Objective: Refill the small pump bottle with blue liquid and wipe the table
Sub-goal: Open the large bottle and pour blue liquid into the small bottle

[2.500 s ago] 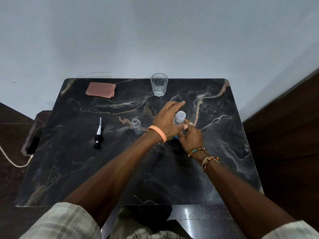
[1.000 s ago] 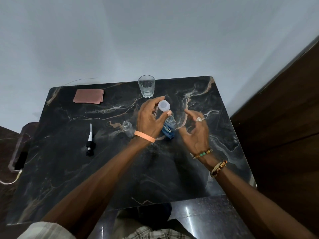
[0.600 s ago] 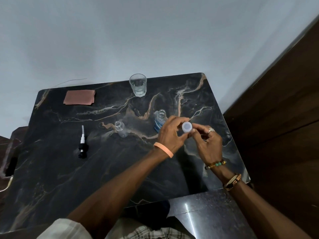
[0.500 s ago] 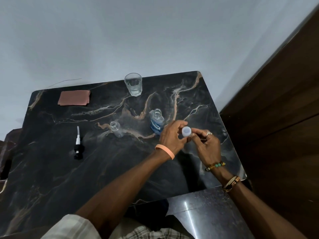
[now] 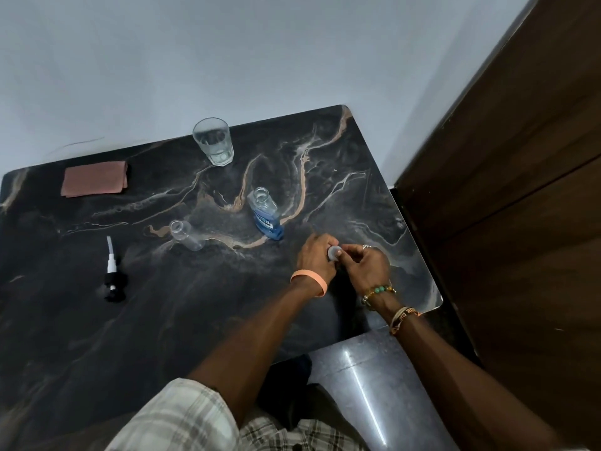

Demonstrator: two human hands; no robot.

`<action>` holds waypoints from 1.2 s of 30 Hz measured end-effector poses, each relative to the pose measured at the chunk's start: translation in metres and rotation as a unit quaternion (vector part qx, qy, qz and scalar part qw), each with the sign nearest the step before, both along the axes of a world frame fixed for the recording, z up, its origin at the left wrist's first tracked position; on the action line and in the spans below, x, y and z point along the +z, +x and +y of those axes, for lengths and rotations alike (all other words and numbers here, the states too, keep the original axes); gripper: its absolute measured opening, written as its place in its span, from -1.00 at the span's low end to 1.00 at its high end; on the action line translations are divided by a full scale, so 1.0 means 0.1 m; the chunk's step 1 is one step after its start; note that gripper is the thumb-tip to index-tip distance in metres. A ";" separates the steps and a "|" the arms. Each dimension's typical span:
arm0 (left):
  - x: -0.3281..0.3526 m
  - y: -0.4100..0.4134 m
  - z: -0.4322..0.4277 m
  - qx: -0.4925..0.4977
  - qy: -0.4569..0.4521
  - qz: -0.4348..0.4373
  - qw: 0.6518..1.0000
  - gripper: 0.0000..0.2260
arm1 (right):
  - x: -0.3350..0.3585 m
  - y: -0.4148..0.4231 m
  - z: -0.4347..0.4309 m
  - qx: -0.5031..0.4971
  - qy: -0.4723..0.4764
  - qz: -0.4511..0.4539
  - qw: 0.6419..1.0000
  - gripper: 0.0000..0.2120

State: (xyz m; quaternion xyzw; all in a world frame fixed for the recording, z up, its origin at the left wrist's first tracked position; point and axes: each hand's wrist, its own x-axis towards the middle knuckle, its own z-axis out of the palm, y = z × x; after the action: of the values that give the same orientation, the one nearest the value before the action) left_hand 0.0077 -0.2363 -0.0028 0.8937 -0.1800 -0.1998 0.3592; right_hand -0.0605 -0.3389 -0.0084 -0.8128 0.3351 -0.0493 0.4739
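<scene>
A bottle of blue liquid (image 5: 266, 217) stands uncapped near the middle of the black marble table (image 5: 162, 304). Left of it stands the small clear pump bottle (image 5: 186, 235), open and empty. Its black and white pump head (image 5: 112, 273) lies further left on the table. My left hand (image 5: 314, 258) and my right hand (image 5: 364, 265) meet low over the table, right of the blue bottle, both pinching its white cap (image 5: 334, 252). A folded brown cloth (image 5: 95, 179) lies at the far left.
A drinking glass (image 5: 214, 145) with some clear water stands at the table's far edge by the white wall. A dark wooden panel (image 5: 507, 190) rises close along the table's right side. The table's near right corner ends beside my right wrist.
The cap came off the blue bottle in my left hand. Both hands carried it rightward and down toward the table. The view swung left to right.
</scene>
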 end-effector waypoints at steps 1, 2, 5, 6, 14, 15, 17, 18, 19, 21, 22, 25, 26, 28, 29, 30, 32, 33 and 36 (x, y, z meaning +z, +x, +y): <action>-0.04 -0.02 0.00 -0.009 0.013 0.002 1.000 -0.82 | -0.03 -0.02 0.00 0.000 -0.001 0.019 1.000 -0.79; -0.07 -0.03 0.00 -0.018 0.024 0.004 1.000 -0.83 | -0.06 -0.03 -0.01 0.001 -0.001 0.040 0.999 -0.79; -0.16 -0.06 0.03 -0.036 0.030 0.007 0.999 -0.87 | -0.12 -0.07 -0.01 0.003 0.010 0.072 0.997 -0.80; -0.18 -0.06 0.03 -0.034 0.027 0.010 0.999 -0.87 | -0.14 -0.07 -0.02 0.005 0.006 0.075 0.997 -0.80; -0.19 -0.06 0.30 -0.072 -0.020 0.009 0.997 -0.46 | -0.07 -0.09 0.00 -0.022 -0.059 0.014 0.998 -0.78; -0.18 -0.05 0.40 -0.077 -0.028 -0.018 0.996 -0.49 | -0.02 -0.09 0.02 -0.028 -0.084 -0.011 0.996 -0.78; -0.14 -0.02 0.65 -0.075 -0.035 -0.092 0.992 -0.60 | 0.09 -0.04 0.13 -0.006 -0.105 -0.054 0.993 -0.79; -0.11 0.00 0.80 -0.066 -0.034 -0.134 0.988 -0.66 | 0.15 0.00 0.21 0.024 -0.111 -0.070 0.991 -0.80; -0.10 0.04 0.95 -0.056 -0.033 -0.171 0.983 -0.71 | 0.21 0.04 0.30 0.061 -0.114 -0.083 0.988 -0.81; -0.07 0.12 1.28 -0.024 -0.031 -0.217 0.975 -0.77 | 0.32 0.16 0.54 0.154 -0.112 -0.100 0.977 -0.81; -0.07 0.15 1.46 0.001 -0.030 -0.237 0.971 -0.77 | 0.35 0.24 0.67 0.201 -0.112 -0.105 0.967 -0.79; -0.09 0.26 1.95 0.128 -0.025 -0.278 0.952 -0.75 | 0.37 0.47 1.09 0.279 -0.098 -0.115 0.948 -0.79; -0.10 0.29 2.09 0.181 -0.021 -0.280 0.942 -0.73 | 0.35 0.54 1.23 0.295 -0.090 -0.115 0.944 -0.78; -0.10 0.36 2.32 0.262 -0.016 -0.279 0.924 -0.66 | 0.30 0.70 1.48 0.320 -0.079 -0.098 0.939 -0.70; -0.09 0.41 2.39 0.280 -0.015 -0.273 0.920 -0.60 | 0.27 0.77 1.58 0.323 -0.073 -0.086 0.940 -0.64; -0.09 0.46 2.46 0.290 -0.013 -0.258 0.922 -0.53 | 0.24 0.86 1.67 0.321 -0.065 -0.075 0.942 -0.58; -0.09 0.56 2.53 0.305 -0.026 -0.191 0.933 -0.39 | 0.19 1.03 1.84 0.303 -0.042 -0.057 0.950 -0.47; -0.09 0.60 2.54 0.314 -0.043 -0.151 0.936 -0.33 | 0.17 1.11 1.90 0.291 -0.030 -0.049 0.955 -0.43; -0.13 0.76 2.57 0.308 -0.061 -0.062 0.948 -0.27 | 0.12 1.34 2.04 0.269 -0.017 -0.031 0.963 -0.35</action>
State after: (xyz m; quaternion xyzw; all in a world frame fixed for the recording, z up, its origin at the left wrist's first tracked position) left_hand 0.0839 0.0203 -0.0158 0.8926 0.0698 -0.0123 0.4452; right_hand 0.0736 -0.1347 0.0041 -0.8789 0.0885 0.0486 0.4662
